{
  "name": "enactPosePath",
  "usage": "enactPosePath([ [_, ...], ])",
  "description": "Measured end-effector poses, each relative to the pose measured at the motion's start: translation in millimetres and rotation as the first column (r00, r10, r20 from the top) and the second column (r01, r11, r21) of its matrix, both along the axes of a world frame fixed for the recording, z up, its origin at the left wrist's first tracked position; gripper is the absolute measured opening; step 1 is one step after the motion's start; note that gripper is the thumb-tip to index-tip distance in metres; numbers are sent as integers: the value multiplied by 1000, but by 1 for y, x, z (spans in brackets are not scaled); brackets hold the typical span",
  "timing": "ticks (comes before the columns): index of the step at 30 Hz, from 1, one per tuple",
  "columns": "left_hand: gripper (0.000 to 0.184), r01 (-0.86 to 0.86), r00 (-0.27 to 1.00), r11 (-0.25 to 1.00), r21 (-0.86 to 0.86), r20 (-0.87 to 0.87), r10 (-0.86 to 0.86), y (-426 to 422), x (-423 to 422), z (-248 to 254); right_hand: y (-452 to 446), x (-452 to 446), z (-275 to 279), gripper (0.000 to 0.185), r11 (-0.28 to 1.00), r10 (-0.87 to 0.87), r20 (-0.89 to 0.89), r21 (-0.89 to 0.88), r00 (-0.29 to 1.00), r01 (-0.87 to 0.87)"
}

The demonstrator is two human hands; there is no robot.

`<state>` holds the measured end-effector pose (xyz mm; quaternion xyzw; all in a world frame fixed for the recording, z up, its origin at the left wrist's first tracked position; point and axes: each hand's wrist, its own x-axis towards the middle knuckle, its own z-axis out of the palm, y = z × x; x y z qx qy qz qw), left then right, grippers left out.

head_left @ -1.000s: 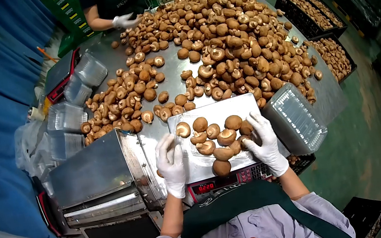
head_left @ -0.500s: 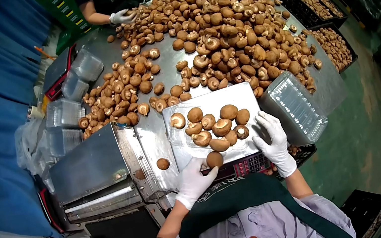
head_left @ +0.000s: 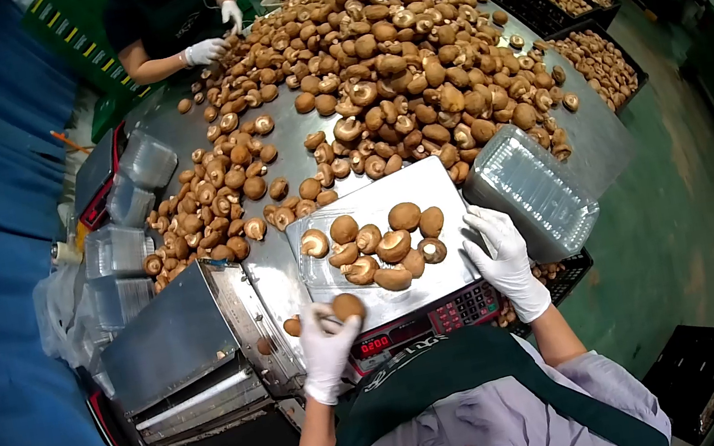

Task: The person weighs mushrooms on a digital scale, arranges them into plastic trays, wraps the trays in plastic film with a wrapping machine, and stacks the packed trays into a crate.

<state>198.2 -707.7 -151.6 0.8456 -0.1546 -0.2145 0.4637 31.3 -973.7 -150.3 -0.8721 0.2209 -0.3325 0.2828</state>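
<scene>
My gloved left hand (head_left: 331,352) pinches a round brown mushroom (head_left: 348,308) at the front left corner of the metal scale (head_left: 434,290). Several mushrooms (head_left: 394,246) lie on a clear plastic tray (head_left: 317,277) on the scale plate. The red display (head_left: 375,345) appears to read 0200. My gloved right hand (head_left: 503,263) is at the scale's right edge, fingers apart and holding nothing, beside a stack of clear trays (head_left: 531,192). One loose mushroom (head_left: 292,326) lies just left of my left hand.
A large mushroom heap (head_left: 404,54) covers the back of the table, with a smaller pile (head_left: 212,205) at left. A metal machine (head_left: 175,348) stands front left. Across the table, a person's gloved hands (head_left: 207,51) touch mushrooms. Filled black crates (head_left: 600,64) stand at right.
My left hand has lifted the front mushroom off the scale and moved it left. The display went from 0.220 to about 0200. My right hand stays by the scale's right edge.
</scene>
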Motion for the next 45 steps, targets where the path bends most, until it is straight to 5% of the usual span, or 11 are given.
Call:
enactPosePath([
  [3, 50, -270, 961, 960, -68, 51, 274, 7, 23, 29, 1, 0, -2, 38, 1000, 3, -2, 13, 1000, -3],
  [5, 62, -204, 821, 978, 42, 552, 147, 15, 44, 20, 1, 1, -3, 37, 1000, 17, 15, 16, 1000, -17],
  [7, 57, -174, 741, 979, 102, 668, 62, 16, 52, 25, 2, 4, 0, 34, 1000, 22, 16, 15, 1000, -23],
  [11, 33, 6, 818, 1000, -7, 575, 0, -5, 44, 46, 3, 4, 3, 33, 998, 17, 34, 53, 999, -19],
  [20, 64, 447, 608, 848, 283, 599, -521, -59, 18, 48, 7, 1, -2, 33, 999, 18, 14, 50, 1000, -19],
  [27, 40, 526, 626, 846, 91, 631, -457, -57, 25, 36, 14, 5, 2, 29, 999, 23, 29, 34, 999, -24],
  [30, 38, 179, 912, 958, -223, 403, -77, -38, 46, 39, 12, 3, 1, 27, 999, 18, 38, 39, 999, -19],
  [33, 48, -262, 905, 924, -279, 261, 335, -18, 79, 26, 10, 2, 2, 28, 999, 9, 18, 37, 1000, -10],
  [35, 57, -299, 764, 949, -99, 571, 301, -7, 94, 10, 9, 3, 1, 27, 999, 12, 26, 30, 1000, -12],
  [36, 57, -305, 845, 922, -238, 379, 378, -4, 94, 7, 8, 4, 0, 27, 1000, 12, 32, 21, 999, -12],
  [45, 39, -63, 866, 998, 4, 498, 53, -31, 80, 28, 12, 12, 1, 28, 998, 51, 36, 22, 998, -52],
])
